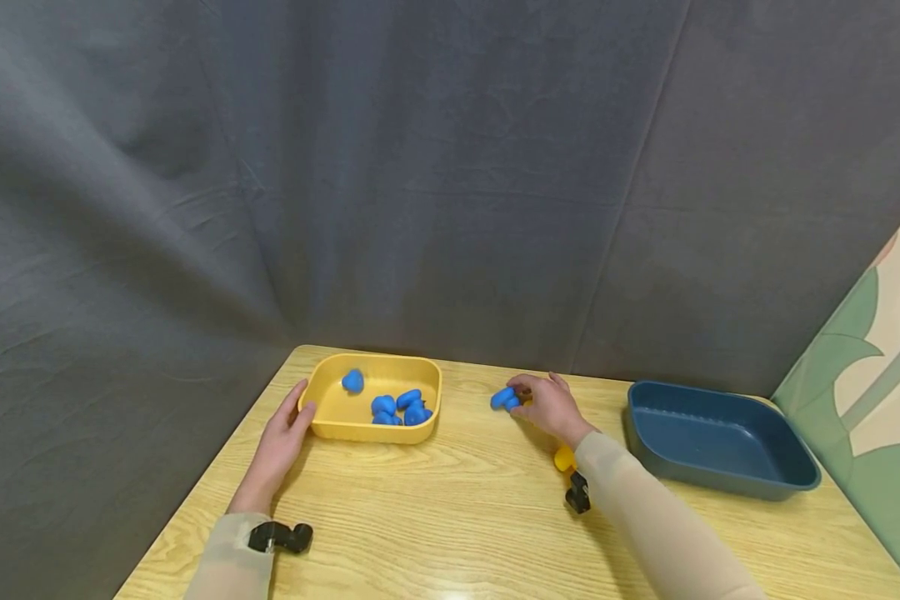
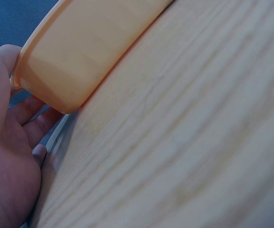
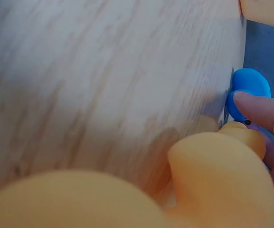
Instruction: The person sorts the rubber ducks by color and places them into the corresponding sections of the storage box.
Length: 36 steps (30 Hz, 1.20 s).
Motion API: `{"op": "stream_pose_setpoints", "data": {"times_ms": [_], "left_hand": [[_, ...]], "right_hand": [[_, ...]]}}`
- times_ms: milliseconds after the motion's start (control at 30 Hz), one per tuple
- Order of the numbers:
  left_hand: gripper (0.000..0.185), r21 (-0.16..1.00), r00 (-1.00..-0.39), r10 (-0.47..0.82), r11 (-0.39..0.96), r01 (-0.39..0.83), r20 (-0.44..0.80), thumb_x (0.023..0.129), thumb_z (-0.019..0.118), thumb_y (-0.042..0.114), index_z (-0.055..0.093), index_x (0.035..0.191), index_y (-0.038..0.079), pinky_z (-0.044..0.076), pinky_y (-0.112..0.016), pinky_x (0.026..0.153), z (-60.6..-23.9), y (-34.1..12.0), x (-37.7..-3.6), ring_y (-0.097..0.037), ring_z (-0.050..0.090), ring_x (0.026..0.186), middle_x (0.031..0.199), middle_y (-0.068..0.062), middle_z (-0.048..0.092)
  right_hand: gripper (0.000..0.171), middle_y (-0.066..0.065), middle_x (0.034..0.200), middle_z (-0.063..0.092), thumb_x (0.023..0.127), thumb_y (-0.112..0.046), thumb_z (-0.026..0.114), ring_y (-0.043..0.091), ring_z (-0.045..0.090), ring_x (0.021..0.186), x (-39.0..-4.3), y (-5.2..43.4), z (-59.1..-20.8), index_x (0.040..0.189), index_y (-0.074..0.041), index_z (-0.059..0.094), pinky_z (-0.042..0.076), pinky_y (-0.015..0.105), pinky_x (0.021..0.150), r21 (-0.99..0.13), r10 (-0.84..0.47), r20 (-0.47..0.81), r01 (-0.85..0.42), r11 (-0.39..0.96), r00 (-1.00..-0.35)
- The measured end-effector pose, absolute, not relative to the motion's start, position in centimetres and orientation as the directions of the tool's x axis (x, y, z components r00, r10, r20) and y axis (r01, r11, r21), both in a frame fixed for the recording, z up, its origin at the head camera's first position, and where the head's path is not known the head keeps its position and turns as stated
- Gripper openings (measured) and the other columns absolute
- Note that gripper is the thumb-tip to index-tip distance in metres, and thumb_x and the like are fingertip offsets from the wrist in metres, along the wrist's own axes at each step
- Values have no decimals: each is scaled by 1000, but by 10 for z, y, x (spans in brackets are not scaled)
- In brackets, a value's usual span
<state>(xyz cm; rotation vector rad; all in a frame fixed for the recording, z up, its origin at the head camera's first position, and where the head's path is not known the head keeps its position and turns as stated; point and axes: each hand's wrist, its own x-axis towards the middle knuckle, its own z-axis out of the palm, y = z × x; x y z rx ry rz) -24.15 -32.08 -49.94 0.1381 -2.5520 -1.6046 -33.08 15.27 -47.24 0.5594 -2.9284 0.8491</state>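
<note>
I see my right hand gripping a blue piece on the wood surface, fingers curled on it; the piece sits at the hand's 9 o'clock, just off the fingertips, its long axis running roughly 9-to-3. My left hand rests flat against the near-left corner of the yellow tray, fingers straight, thumb on the rim, gripping nothing. The tray lies at 9 o'clock from the piece, near but apart; more blue pieces already lie in it. The right hand is clearly the nearer one. The dark blue tray sits at 3 o'clock of the right hand. Right wrist view shows a fingertip pressed on the blue piece plus a blurred yellow shape up close; head view hides that contact. Left wrist view shows the palm beside the tray wall.
</note>
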Motion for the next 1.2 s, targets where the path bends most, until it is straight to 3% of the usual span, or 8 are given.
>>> {"op": "stream_pose_setpoints", "data": {"times_ms": [233,833,1200], "left_hand": [[70,904,-988,-145,427,-18,48,119,49,44,20,179,24,14,-56,135,-500,-321,-241,-35,14,169,183,-12,20],[72,900,-987,-148,436,-16,54,119,49,48,19,179,25,14,-58,135,-503,-321,-243,-37,14,169,183,-12,19],[71,899,-988,-146,437,-14,56,119,50,46,20,179,23,15,-61,134,-503,-321,-243,-39,15,168,183,-14,20]], "right_hand": [[41,7,109,80,95,-6,88,33,73,111,-329,153,-473,133,-4,73,15,70,130,-496,-331,158,-365,788,-930],[45,13,115,81,95,-6,88,38,73,116,-320,134,-457,137,-3,72,19,71,129,-549,-331,323,-460,698,-887],[46,10,117,81,95,-9,89,37,74,117,-313,102,-442,138,-6,72,18,67,131,-606,-358,320,-481,634,-877]]}}
